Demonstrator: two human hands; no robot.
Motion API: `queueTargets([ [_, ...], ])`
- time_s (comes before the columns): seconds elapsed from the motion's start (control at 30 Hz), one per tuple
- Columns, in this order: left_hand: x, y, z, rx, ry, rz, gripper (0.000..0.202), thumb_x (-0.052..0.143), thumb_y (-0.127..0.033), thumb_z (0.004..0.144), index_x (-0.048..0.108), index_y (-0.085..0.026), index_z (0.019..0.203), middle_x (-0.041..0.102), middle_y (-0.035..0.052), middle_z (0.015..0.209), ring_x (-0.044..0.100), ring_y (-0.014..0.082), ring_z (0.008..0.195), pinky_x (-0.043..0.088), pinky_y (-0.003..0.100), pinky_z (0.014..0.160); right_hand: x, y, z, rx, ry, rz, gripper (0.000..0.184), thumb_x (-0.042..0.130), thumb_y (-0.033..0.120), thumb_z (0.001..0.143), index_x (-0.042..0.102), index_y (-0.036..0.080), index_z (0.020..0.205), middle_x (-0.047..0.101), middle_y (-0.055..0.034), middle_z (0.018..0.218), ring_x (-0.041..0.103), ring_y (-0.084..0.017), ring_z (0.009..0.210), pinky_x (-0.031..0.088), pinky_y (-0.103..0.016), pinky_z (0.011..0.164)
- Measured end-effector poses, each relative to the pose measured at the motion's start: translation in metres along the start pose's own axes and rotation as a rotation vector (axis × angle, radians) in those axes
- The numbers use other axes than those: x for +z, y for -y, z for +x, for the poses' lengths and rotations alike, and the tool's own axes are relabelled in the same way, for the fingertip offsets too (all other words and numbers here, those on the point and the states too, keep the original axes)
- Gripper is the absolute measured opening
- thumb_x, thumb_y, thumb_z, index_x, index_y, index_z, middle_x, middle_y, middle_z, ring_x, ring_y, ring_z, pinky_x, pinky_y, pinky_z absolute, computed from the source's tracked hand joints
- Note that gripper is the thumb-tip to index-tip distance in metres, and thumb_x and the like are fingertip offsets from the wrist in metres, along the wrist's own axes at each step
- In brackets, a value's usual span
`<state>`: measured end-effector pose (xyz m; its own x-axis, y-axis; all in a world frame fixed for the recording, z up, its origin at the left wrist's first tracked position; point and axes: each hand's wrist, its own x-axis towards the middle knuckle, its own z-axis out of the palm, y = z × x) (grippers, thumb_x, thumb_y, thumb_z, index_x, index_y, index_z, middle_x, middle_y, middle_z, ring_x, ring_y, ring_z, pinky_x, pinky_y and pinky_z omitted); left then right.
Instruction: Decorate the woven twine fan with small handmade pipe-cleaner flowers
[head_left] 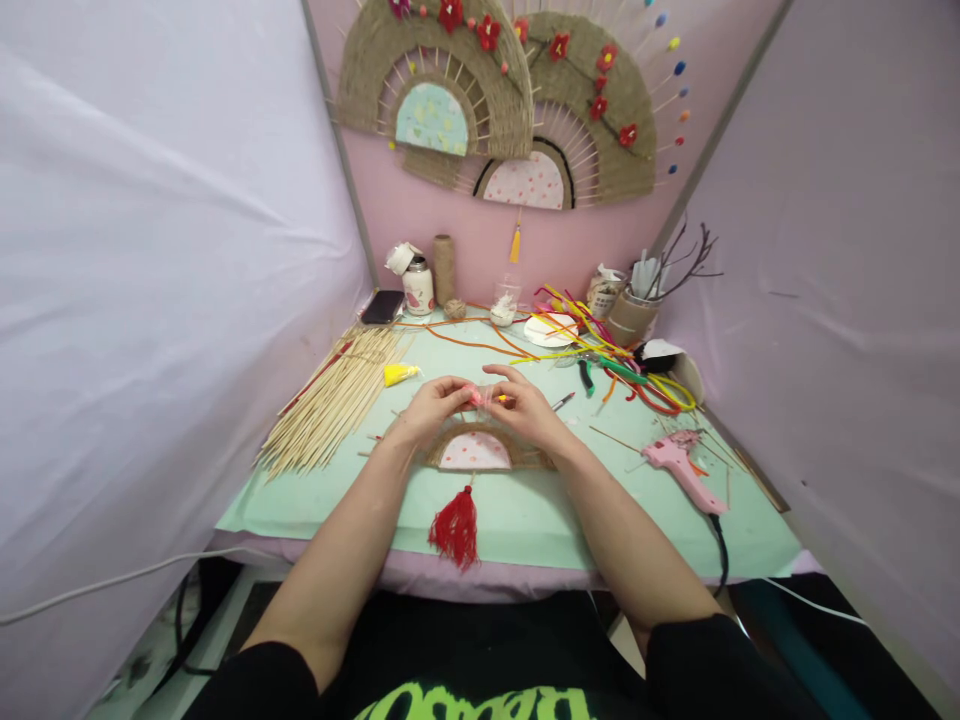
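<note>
Both my hands meet over the middle of the table. My left hand is closed in a pinch on a small bright pink piece. A small clear plastic thing sits between the two hands, and my right hand has it in its fingers, with a bit of yellow-orange at the fingertips. Whether it is a bag or a small container I cannot tell. Below them lies a small twine-wrapped fan with a pink-dotted white half-circle. Its red tassel hangs toward me; my hands and wrists hide part of the fan.
Thin sticks lie fanned out at left, near a yellow tassel. A pink glue gun rests at right. Coloured pipe cleaners, pliers, jars and a twine roll fill the back. Large fans hang on the wall.
</note>
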<state>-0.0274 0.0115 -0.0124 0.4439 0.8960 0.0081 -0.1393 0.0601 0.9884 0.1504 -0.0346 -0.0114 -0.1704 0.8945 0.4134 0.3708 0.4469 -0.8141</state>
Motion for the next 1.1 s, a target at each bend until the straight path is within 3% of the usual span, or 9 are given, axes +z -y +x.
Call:
queueTargets([
  [0.23, 0.001, -0.002, -0.001, 0.023, 0.009, 0.013, 0.035, 0.077, -0.044, 0.065, 0.064, -0.014, 0.078, 0.067, 0.0027, 0.08, 0.062, 0.014, 0.08, 0.049, 0.034, 0.088, 0.002, -0.007, 0.001, -0.013, -0.012, 0.006, 0.021, 0.062, 0.037, 0.086, 0.072, 0.022, 0.095, 0.046, -0.01, 0.142, 0.06, -0.018, 0.111, 0.054, -0.028, 0.08],
  [0.43, -0.001, 0.001, 0.002, 0.0, -0.023, -0.026, 0.036, 0.08, -0.043, 0.062, 0.065, -0.015, 0.08, 0.068, 0.0022, 0.08, 0.063, 0.0139, 0.08, 0.049, 0.034, 0.088, 0.0, -0.001, 0.0, -0.007, -0.043, -0.007, 0.02, 0.063, 0.038, 0.084, 0.071, 0.019, 0.083, 0.05, -0.0117, 0.137, 0.063, -0.018, 0.1, 0.054, -0.028, 0.069],
  [0.63, -0.006, 0.005, 0.005, 0.012, -0.144, -0.028, 0.041, 0.08, -0.045, 0.061, 0.063, -0.016, 0.083, 0.069, 0.0027, 0.081, 0.064, 0.0148, 0.079, 0.05, 0.035, 0.086, -0.006, 0.004, 0.002, 0.068, -0.202, 0.048, 0.013, 0.064, 0.031, 0.077, 0.069, 0.019, 0.075, 0.058, -0.0111, 0.127, 0.056, -0.023, 0.116, 0.055, -0.03, 0.073],
  [0.77, -0.014, -0.001, 0.014, 0.075, -0.252, 0.007, 0.041, 0.078, -0.048, 0.062, 0.062, -0.016, 0.082, 0.07, 0.0055, 0.084, 0.065, 0.0164, 0.083, 0.049, 0.035, 0.088, -0.013, -0.004, 0.006, 0.117, -0.336, 0.081, 0.013, 0.066, 0.031, 0.075, 0.07, 0.019, 0.077, 0.064, -0.0091, 0.118, 0.062, -0.021, 0.101, 0.054, -0.033, 0.08],
  [0.87, -0.024, -0.015, 0.034, 0.174, -0.361, 0.167, 0.034, 0.073, -0.044, 0.068, 0.063, -0.015, 0.083, 0.071, 0.0075, 0.089, 0.064, 0.0186, 0.089, 0.048, 0.035, 0.087, -0.019, -0.009, 0.008, 0.156, -0.386, 0.115, 0.016, 0.067, 0.034, 0.076, 0.071, 0.02, 0.08, 0.068, -0.0075, 0.108, 0.064, -0.019, 0.09, 0.053, -0.036, 0.081],
  [0.97, -0.035, -0.024, 0.063, 0.259, -0.503, 0.527, 0.025, 0.07, -0.034, 0.068, 0.066, -0.016, 0.085, 0.069, 0.0073, 0.09, 0.062, 0.02, 0.086, 0.046, 0.035, 0.084, -0.024, -0.008, 0.008, 0.133, -0.428, 0.081, 0.016, 0.068, 0.035, 0.076, 0.072, 0.02, 0.08, 0.07, -0.0061, 0.097, 0.063, -0.02, 0.088, 0.051, -0.036, 0.083],
  [1.1, -0.043, -0.015, 0.091, 0.202, -0.434, 0.831, 0.01, 0.067, -0.023, 0.069, 0.066, -0.016, 0.077, 0.067, 0.0091, 0.087, 0.059, 0.0226, 0.087, 0.042, 0.038, 0.089, -0.027, -0.004, 0.006, 0.11, -0.467, -0.015, 0.018, 0.066, 0.036, 0.077, 0.073, 0.021, 0.082, 0.069, -0.0053, 0.088, 0.061, -0.019, 0.081, 0.05, -0.035, 0.079],
])
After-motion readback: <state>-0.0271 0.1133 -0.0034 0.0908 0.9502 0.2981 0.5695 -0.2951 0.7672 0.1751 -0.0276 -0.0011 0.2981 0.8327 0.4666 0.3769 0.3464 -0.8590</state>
